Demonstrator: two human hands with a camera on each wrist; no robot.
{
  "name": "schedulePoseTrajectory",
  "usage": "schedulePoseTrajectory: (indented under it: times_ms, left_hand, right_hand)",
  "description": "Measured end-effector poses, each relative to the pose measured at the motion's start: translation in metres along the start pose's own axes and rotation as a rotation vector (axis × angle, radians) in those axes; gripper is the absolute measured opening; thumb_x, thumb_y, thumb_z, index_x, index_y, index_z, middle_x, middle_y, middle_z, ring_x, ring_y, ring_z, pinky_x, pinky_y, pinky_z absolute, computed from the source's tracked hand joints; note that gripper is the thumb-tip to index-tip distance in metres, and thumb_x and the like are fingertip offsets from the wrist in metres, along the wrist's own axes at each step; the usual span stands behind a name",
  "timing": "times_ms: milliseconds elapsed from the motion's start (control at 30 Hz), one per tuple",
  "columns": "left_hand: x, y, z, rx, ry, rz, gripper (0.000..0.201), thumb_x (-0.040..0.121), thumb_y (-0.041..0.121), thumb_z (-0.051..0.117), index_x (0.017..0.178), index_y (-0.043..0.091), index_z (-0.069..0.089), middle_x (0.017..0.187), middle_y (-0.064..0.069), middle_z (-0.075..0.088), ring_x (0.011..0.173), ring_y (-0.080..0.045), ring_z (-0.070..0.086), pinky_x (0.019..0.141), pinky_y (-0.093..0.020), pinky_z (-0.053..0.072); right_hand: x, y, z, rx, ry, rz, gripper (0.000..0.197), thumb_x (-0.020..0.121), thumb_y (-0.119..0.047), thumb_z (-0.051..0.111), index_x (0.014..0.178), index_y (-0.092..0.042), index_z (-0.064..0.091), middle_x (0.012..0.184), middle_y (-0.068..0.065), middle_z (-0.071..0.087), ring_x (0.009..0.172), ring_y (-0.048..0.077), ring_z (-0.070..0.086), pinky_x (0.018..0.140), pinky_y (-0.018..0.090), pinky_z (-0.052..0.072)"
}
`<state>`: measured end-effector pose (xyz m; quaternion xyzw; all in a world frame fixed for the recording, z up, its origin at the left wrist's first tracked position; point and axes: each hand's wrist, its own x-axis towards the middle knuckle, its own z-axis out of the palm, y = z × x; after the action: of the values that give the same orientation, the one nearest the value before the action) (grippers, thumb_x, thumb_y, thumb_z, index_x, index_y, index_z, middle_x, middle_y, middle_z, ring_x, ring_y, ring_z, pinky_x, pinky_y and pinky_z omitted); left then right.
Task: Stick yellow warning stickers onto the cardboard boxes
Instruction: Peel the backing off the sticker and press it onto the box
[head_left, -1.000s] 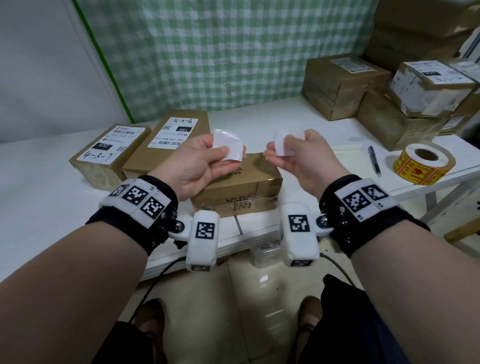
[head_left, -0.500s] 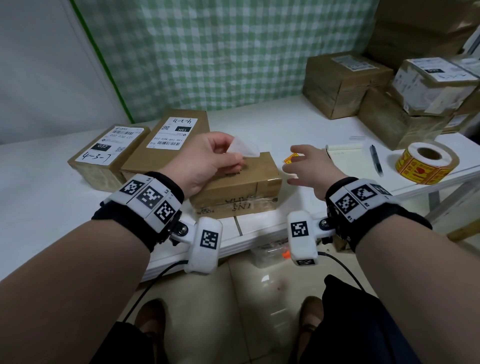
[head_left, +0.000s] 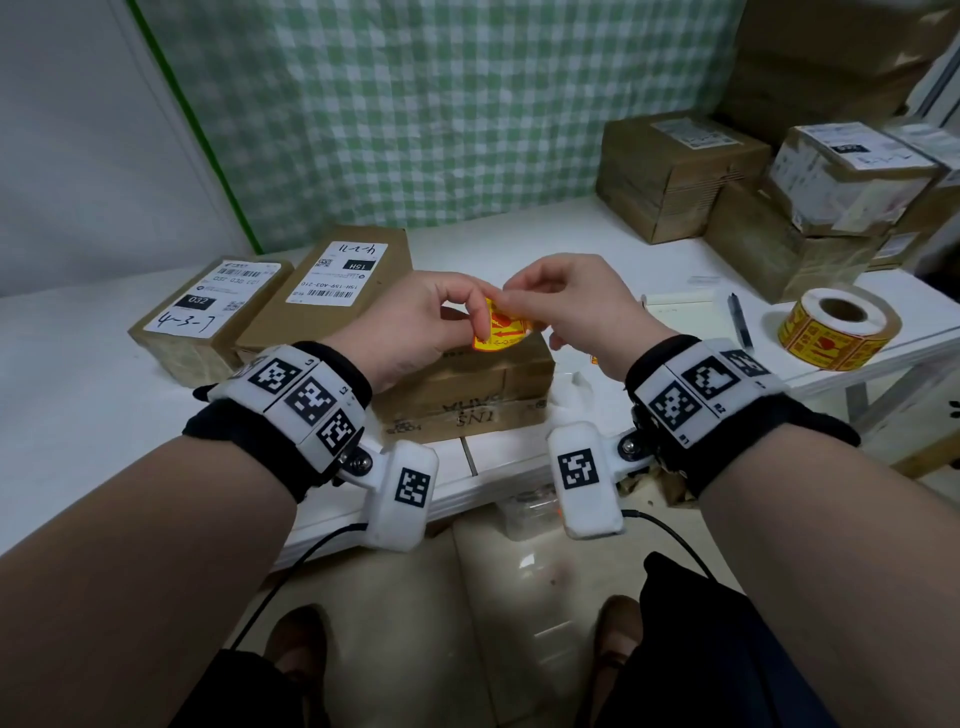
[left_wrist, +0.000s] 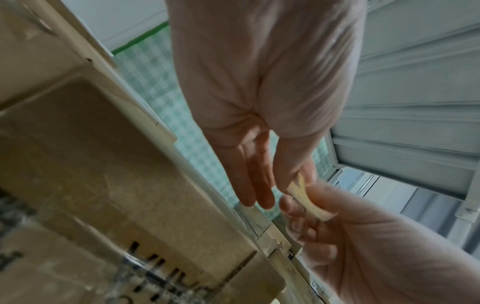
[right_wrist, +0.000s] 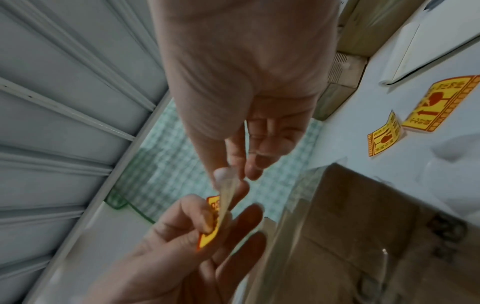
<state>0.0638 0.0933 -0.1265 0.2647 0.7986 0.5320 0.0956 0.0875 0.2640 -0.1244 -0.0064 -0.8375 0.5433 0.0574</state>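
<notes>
On the white table (head_left: 545, 234), above the brown cardboard box (head_left: 467, 384) at its near edge, I pinch a yellow warning sticker (head_left: 501, 327) between left hand (head_left: 415, 327) and right hand (head_left: 576, 306), likely peeling its backing.

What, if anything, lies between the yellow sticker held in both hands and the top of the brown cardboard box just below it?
Nothing visible. The yellow warning sticker, pinched by the left hand and right hand, hangs just above the brown cardboard box.

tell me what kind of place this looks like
Probably a small parcel packing or shipping area: labelled cardboard boxes stacked on a white table, a roll of yellow warning stickers, and a pen beside a notepad.
</notes>
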Motion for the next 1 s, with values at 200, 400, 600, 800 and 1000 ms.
schedulePoseTrajectory:
  times_ms: [200, 400, 600, 800, 1000]
  left_hand:
    - [-0.004, 0.004, -0.003, -0.022, 0.093, -0.066, 0.033, 0.083, -0.014, 0.045, 0.073, 0.012, 0.060, 0.089, -0.005, 0.064, 0.065, -0.009, 0.064, 0.066, -0.019, 0.054]
    - [-0.006, 0.008, -0.010, -0.327, 0.214, -0.223, 0.018, 0.091, 0.003, 0.046, 0.094, 0.013, 0.060, 0.091, -0.008, 0.063, 0.074, -0.021, 0.066, 0.069, -0.032, 0.058]
    - [-0.008, -0.003, -0.009, -0.377, 0.362, -0.176, 0.030, 0.080, -0.009, 0.063, 0.086, 0.013, 0.043, 0.078, -0.009, 0.062, 0.057, -0.013, 0.063, 0.061, -0.023, 0.057]
    - [-0.007, -0.016, -0.010, -0.372, 0.476, -0.189, 0.030, 0.075, -0.009, 0.068, 0.071, 0.013, 0.048, 0.087, -0.012, 0.065, 0.073, -0.019, 0.064, 0.074, -0.029, 0.057]
    - [-0.010, -0.018, -0.009, -0.366, 0.464, -0.212, 0.009, 0.079, 0.005, 0.070, 0.075, 0.004, 0.062, 0.075, -0.011, 0.064, 0.060, -0.009, 0.064, 0.060, -0.015, 0.055]
  right_hand:
    - [-0.004, -0.002, 0.000, 0.031, -0.032, 0.076, 0.010, 0.078, -0.010, 0.072, 0.071, -0.014, 0.067, 0.065, 0.001, 0.062, 0.054, 0.009, 0.053, 0.047, 0.017, 0.043]
    - [-0.005, -0.003, 0.008, 0.271, 0.094, 0.177, 0.010, 0.083, -0.006, 0.067, 0.073, -0.009, 0.064, 0.065, 0.006, 0.060, 0.054, 0.012, 0.053, 0.047, 0.016, 0.047]
    - [-0.007, -0.007, 0.022, 0.412, 0.087, 0.243, 0.014, 0.082, -0.003, 0.066, 0.069, -0.007, 0.062, 0.059, 0.008, 0.060, 0.049, 0.015, 0.051, 0.055, 0.024, 0.046]
    - [-0.008, -0.002, 0.032, 0.371, 0.080, 0.284, 0.012, 0.082, -0.001, 0.065, 0.071, -0.006, 0.062, 0.065, 0.009, 0.063, 0.049, 0.012, 0.056, 0.046, 0.019, 0.048]
    - [-0.010, -0.001, 0.037, 0.181, 0.106, 0.246, 0.007, 0.079, -0.007, 0.069, 0.079, 0.000, 0.067, 0.065, 0.010, 0.065, 0.044, 0.009, 0.054, 0.040, 0.017, 0.043]
